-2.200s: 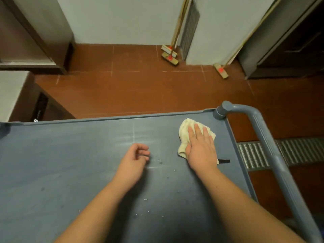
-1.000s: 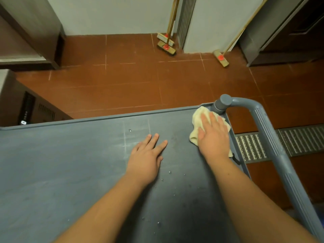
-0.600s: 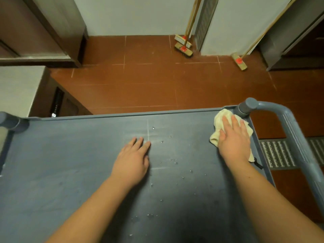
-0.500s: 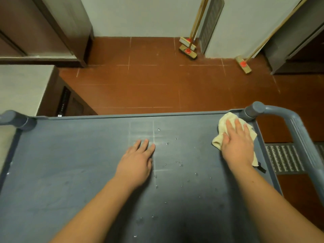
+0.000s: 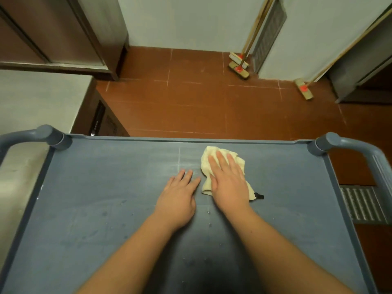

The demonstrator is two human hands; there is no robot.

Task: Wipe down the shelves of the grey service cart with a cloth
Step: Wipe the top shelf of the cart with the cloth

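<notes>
The grey service cart's top shelf (image 5: 95,209) fills the lower part of the view, with a raised rim and a handle post at each far corner. A crumpled cream cloth (image 5: 206,160) lies on the shelf near the middle of its far edge. My right hand (image 5: 228,183) presses flat on the cloth, fingers spread over it. My left hand (image 5: 178,198) rests palm down on the bare shelf just left of the cloth, holding nothing. A small black tag (image 5: 259,196) sticks out from the cloth's right side.
The right cart handle (image 5: 360,149) and the left cart handle (image 5: 31,134) curve up at the far corners. Beyond the cart is red tiled floor (image 5: 201,107), two brooms (image 5: 239,68) against the wall, a floor drain grate (image 5: 362,204) at right and a steel counter (image 5: 38,98) at left.
My right hand has slid the cloth left from the far right corner to the middle of the far edge. My left hand stays flat on the shelf. The view has shifted.
</notes>
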